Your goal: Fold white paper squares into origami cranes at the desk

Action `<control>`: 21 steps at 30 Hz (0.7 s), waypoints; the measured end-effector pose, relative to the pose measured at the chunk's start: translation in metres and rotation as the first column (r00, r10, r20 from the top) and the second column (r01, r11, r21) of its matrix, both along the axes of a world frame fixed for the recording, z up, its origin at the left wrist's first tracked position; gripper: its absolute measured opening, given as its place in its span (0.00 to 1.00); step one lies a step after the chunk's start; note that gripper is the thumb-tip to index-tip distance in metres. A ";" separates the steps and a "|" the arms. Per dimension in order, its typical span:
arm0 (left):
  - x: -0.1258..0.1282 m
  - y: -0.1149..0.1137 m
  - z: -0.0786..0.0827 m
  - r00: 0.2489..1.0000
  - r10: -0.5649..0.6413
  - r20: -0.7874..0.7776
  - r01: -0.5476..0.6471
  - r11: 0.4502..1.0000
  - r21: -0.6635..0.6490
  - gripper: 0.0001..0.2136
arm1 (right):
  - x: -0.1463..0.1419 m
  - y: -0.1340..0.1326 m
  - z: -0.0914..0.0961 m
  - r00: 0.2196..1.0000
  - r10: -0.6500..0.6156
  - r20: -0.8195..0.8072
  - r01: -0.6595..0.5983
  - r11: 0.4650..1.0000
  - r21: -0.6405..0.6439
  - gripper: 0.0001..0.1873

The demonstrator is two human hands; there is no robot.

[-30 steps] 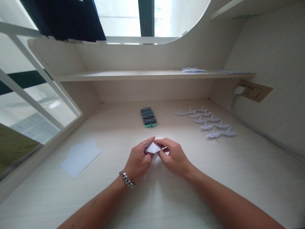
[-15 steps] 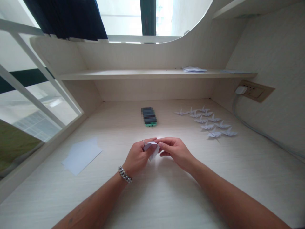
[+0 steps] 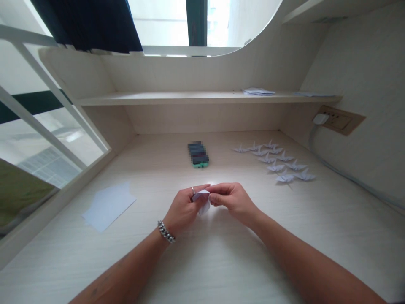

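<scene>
The small white folded paper piece (image 3: 203, 202) is in the middle of the pale wooden desk (image 3: 221, 261), low over it, between the two hands. The left hand (image 3: 182, 210) pinches its left side, thumb and first finger closed on the top edge, the other fingers curled under. The right hand (image 3: 234, 199) pinches the right side of the same edge with bent fingers, so both hands are closed on the paper and their fingertips almost meet. Only a little bit of paper peeks out below the fingers (the rest is hidden). The left hand wears a silver ring (image 3: 193, 191) and a silver chain bracelet (image 3: 166, 232) at the wrist.

Further back on the desk lies a dark phone with a green case (image 3: 198, 154). To its right stand rows of small white paper cranes (image 3: 278, 161), well apart from the hands. To the left lie flat white paper sheets (image 3: 107, 206). On the long shelf (image 3: 177, 99) at the back rests a little pile of white paper (image 3: 257, 91). A white plug (image 3: 320, 119) sits in the wall socket (image 3: 341, 121) on the right.
</scene>
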State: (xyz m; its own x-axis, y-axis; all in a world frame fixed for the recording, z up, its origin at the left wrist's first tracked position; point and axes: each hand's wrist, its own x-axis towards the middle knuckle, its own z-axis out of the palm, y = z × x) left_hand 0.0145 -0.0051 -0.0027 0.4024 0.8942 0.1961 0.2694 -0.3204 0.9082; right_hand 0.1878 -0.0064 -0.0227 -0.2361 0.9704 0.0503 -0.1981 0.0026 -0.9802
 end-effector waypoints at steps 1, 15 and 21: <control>0.000 0.000 0.000 1.000 0.002 -0.005 -0.002 1.000 0.006 0.20 | 0.000 0.000 0.000 1.000 -0.011 0.015 0.011 1.000 0.016 0.14; 0.006 -0.003 -0.001 0.981 0.137 0.136 -0.115 0.980 -0.163 0.24 | -0.004 -0.009 0.008 0.927 -0.290 0.239 0.227 0.939 0.259 0.07; 0.009 -0.006 0.000 0.957 0.143 0.253 -0.071 0.959 -0.273 0.29 | -0.007 -0.010 0.006 0.916 -0.340 0.214 0.272 0.917 0.292 0.07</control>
